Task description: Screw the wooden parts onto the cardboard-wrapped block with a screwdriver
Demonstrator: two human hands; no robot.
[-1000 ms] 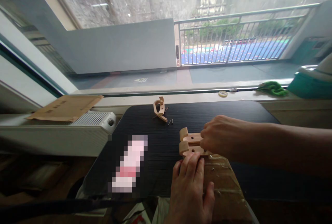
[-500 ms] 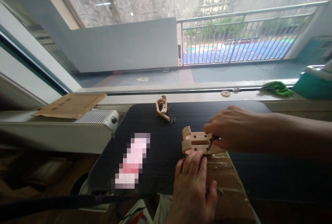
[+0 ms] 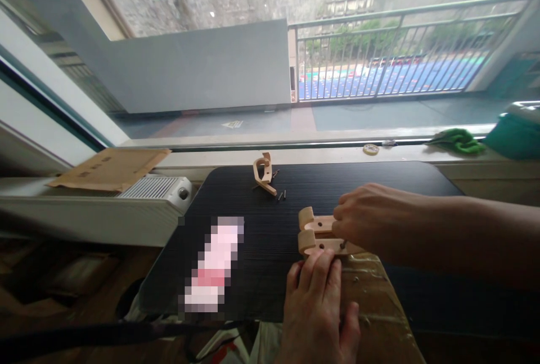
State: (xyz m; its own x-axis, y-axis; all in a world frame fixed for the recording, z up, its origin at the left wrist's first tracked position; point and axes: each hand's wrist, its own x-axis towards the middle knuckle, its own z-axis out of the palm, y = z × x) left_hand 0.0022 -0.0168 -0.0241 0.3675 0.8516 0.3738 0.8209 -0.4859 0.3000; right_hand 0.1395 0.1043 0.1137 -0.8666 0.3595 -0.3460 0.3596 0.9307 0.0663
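Two pale wooden hooks [image 3: 307, 240] with curved ends and dark screw holes lie side by side over the edge of a brown taped cardboard box [image 3: 377, 291]. My left hand [image 3: 314, 291] holds the front hook down with its fingertips, the thumb apart on the box. Over the right part of the hooks, my right hand [image 3: 365, 215] is closed around something slim and dark, mostly hidden by the fingers. Beneath it a screw [image 3: 342, 245] appears to stand in the front hook's right hole; the far hook's right hole is covered.
On the black table [image 3: 253, 240] are another bent wooden piece [image 3: 265, 178] and several loose screws [image 3: 282, 196]. A blurred-out pink item [image 3: 215, 263] lies to the left. The windowsill bears a tape roll [image 3: 371, 149] and a green cloth [image 3: 458, 140]; a brown envelope [image 3: 112, 167] rests on the radiator.
My right hand has turned over and lowered, now covering the dark thing that showed between its fingers and the far hook's right hole. My left hand stays on the front hook.
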